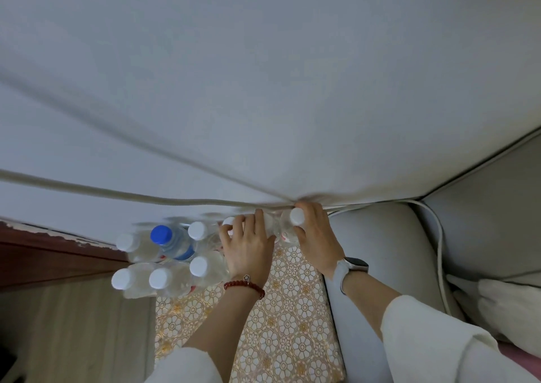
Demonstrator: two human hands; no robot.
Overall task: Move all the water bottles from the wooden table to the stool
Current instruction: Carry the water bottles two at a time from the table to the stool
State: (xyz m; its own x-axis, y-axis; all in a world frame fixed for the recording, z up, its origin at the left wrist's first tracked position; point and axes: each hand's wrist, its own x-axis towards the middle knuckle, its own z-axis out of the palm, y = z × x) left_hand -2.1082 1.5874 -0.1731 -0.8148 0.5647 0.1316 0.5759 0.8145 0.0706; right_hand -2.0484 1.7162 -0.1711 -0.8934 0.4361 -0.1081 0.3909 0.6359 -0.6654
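Several clear water bottles stand upright on a surface covered with a gold flower-patterned cloth [281,324]. Most have white caps; one has a blue cap [161,234]. My right hand [314,236] grips a white-capped bottle [296,216] at the far end, against the wall. My left hand [248,248] is wrapped round another white-capped bottle [229,222] just left of it. A cluster of white-capped bottles [159,278] stands at the left edge of the cloth. Whether this surface is the table or the stool I cannot tell.
A white wall fills the upper view, with a white cable [117,191] running along it. A grey sofa [380,251] lies directly right of the cloth, with a white cushion [503,309] on it. Dark red wood [44,254] and pale floor lie to the left.
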